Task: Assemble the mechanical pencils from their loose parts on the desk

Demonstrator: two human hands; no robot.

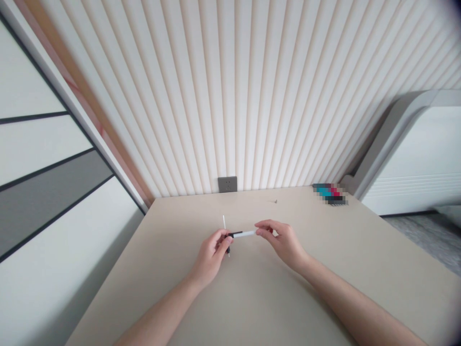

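Over the middle of the table, my left hand (213, 252) is closed on the black end of a pen barrel (244, 234), which lies level and is whitish along its length. My right hand (283, 240) pinches at the barrel's right tip. Beside my left fingers, a thin white stick (224, 222) points away toward the wall. Below those fingers a black piece with a fine tip (228, 252) shows; whether it joins the stick is hidden by the fingers.
A tiny dark object (275, 201) lies near the table's back edge. A blurred blue, red and black item (330, 194) is at the back right. A dark wall socket (227, 184) sits behind the beige table (252, 307). A grey headboard (410, 154) stands right.
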